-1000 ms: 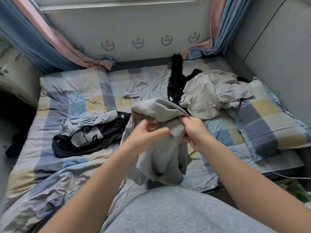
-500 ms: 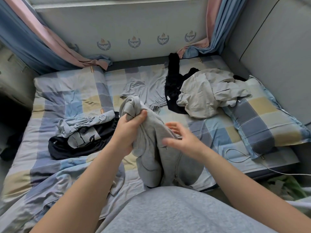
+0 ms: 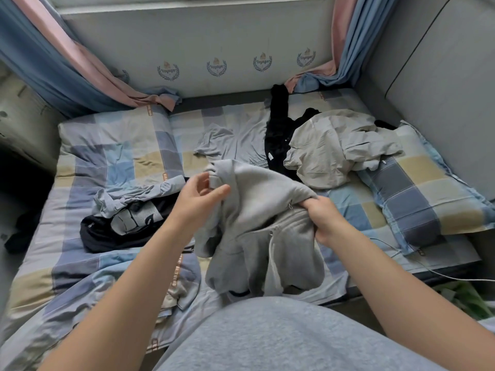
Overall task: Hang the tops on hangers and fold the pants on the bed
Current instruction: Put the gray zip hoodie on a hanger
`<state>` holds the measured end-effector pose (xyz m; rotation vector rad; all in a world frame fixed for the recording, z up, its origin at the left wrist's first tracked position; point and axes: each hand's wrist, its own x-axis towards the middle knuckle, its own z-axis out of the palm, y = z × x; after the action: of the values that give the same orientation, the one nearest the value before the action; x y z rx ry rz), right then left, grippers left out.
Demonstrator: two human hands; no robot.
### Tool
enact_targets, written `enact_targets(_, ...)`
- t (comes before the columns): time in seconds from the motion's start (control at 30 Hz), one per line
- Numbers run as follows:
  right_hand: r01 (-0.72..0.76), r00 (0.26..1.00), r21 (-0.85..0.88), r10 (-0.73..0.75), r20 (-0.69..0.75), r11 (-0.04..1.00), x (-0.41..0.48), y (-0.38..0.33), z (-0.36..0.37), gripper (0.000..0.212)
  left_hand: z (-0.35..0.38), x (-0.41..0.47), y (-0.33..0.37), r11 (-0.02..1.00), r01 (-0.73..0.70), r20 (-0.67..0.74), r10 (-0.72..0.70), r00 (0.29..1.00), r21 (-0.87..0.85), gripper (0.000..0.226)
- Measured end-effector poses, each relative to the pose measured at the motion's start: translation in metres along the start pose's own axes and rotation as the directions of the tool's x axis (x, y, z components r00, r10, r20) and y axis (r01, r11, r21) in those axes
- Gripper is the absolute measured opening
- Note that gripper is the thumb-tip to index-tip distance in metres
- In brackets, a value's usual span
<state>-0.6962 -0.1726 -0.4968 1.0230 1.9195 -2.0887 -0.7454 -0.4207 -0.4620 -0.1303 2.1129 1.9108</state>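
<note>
I hold a bunched grey sweat garment (image 3: 257, 210) with a drawstring over the near part of the bed. My left hand (image 3: 199, 199) pinches its ribbed edge at the upper left. My right hand (image 3: 322, 219) grips a fold of it at the right, by a metal eyelet. The rest of the garment hangs down toward the bed edge. On the checked bed sheet (image 3: 117, 156) lie a black printed top (image 3: 126, 226) under a light grey garment (image 3: 134, 194) at the left, a pale grey top (image 3: 230, 140) at centre, a black garment (image 3: 278, 135) and a beige jacket (image 3: 334, 148) at the right.
A checked pillow (image 3: 417, 199) lies at the right against a grey padded wall (image 3: 442, 89). Blue and pink curtains (image 3: 67, 68) hang at both back corners. A white cable (image 3: 439, 274) trails off the bed's right edge. A rumpled checked blanket (image 3: 67, 298) covers the near left.
My hands spread apart along the grey garment: the left now pinches its ribbed edge, and the right, open half a second ago, has taken hold of a fold at the right.
</note>
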Motion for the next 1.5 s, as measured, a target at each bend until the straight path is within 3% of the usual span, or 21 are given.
enact_targets(0.17,-0.121,0.990,0.265,0.095,0.108,0.957,-0.011,-0.021,0.021,0.018,0.013,-0.012,-0.045,0.949,0.202,0.194,-0.251,0.948,0.244,0.055)
enact_targets(0.27,-0.154,0.985,0.416,0.109,0.130,0.896,-0.017,-0.030,0.021,0.024,0.023,-0.018,-0.066,0.903,0.359,0.121,-0.394,0.911,0.235,0.056)
enact_targets(0.33,-0.134,0.989,0.521,0.084,0.119,0.843,-0.020,-0.035,0.017,0.024,0.021,-0.023,-0.070,0.819,0.531,0.112,-0.561,0.820,0.218,0.052)
enact_targets(0.4,-0.132,0.990,0.620,0.073,0.120,0.774,-0.023,-0.036,0.012,0.022,0.014,-0.024,-0.076,0.675,0.732,0.173,-0.735,0.656,0.089,0.083)
enact_targets(0.47,-0.138,0.988,0.645,0.062,0.140,0.751,-0.029,-0.033,0.008,0.019,0.010,-0.023,-0.084,0.548,0.833,0.291,-0.787,0.545,-0.078,0.106)
enact_targets(0.53,-0.164,0.980,0.627,0.053,0.192,0.762,-0.035,-0.026,0.006,0.021,0.014,-0.020,-0.089,0.453,0.865,0.470,-0.729,0.498,-0.214,0.083)
enact_targets(0.6,-0.190,0.968,0.599,0.047,0.246,0.778,-0.042,-0.020,0.003,0.027,0.023,-0.015,-0.089,0.445,0.831,0.499,-0.665,0.556,-0.332,0.047)
enact_targets(0.73,-0.207,0.943,0.518,0.029,0.331,0.830,-0.049,-0.010,-0.009,0.032,0.035,-0.002,-0.081,0.506,0.706,0.244,-0.699,0.672,-0.496,0.017)
enact_targets(0.8,-0.221,0.950,0.475,0.077,0.302,0.852,-0.048,-0.003,-0.016,0.035,0.032,0.003,-0.075,0.669,0.588,0.067,-0.632,0.772,-0.456,0.020)
enact_targets(0.9,-0.271,0.959,0.427,0.200,0.203,0.863,-0.043,0.018,-0.024,0.026,0.029,0.009,-0.065,0.905,0.342,-0.146,-0.385,0.911,-0.252,0.029)
enact_targets(1.03,-0.418,0.908,0.232,0.412,0.077,0.878,-0.036,0.053,-0.026,0.011,0.029,0.011,-0.052,0.990,0.075,-0.182,-0.095,0.979,-0.117,0.042)
enact_targets(1.1,-0.462,0.886,0.022,0.460,0.056,0.887,-0.035,0.067,-0.025,0.025,0.029,0.008,-0.046,0.998,-0.017,-0.142,0.007,0.990,-0.066,0.049)
enact_targets(1.17,-0.374,0.920,-0.223,0.390,0.028,0.900,-0.034,0.073,-0.024,0.058,0.028,0.003,-0.039,0.995,-0.101,-0.075,0.099,0.992,-0.026,0.045)
enact_targets(1.23,-0.145,0.986,-0.397,0.165,0.017,0.906,-0.034,0.065,-0.020,0.094,0.028,-0.002,-0.031,0.983,-0.184,0.029,0.184,0.982,0.001,0.039)
enact_targets(1.27,0.001,0.997,-0.436,0.032,0.069,0.900,-0.035,0.059,-0.014,0.099,0.030,-0.006,-0.027,0.975,-0.223,0.089,0.220,0.972,0.026,0.035)
enact_targets(1.37,0.316,0.927,-0.360,-0.205,0.314,0.878,-0.035,0.041,0.012,0.084,0.037,-0.014,-0.018,0.952,-0.283,0.206,0.256,0.944,0.114,0.032)
enact_targets(1.5,0.368,0.930,-0.471,-0.322,0.178,0.802,-0.027,0.033,0.032,0.018,0.038,-0.021,-0.011,0.914,-0.367,0.307,0.305,0.902,0.173,0.035)
